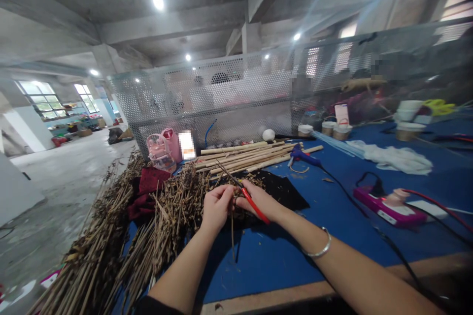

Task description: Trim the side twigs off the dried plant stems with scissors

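Dried stem hangs over the blue desk, pinched in the fingertips of the left grip. Just beside it, the right grip holds red-handled scissors, blades pointing away. Bundled stalks lie leftward; pale sticks and a blue glue gun rest beyond.

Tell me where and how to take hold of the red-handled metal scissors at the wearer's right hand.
I'd grip the scissors by the red handles, coming from the wearer's side: they slant out toward the wearer, past the right hand, while the slim blades point away.
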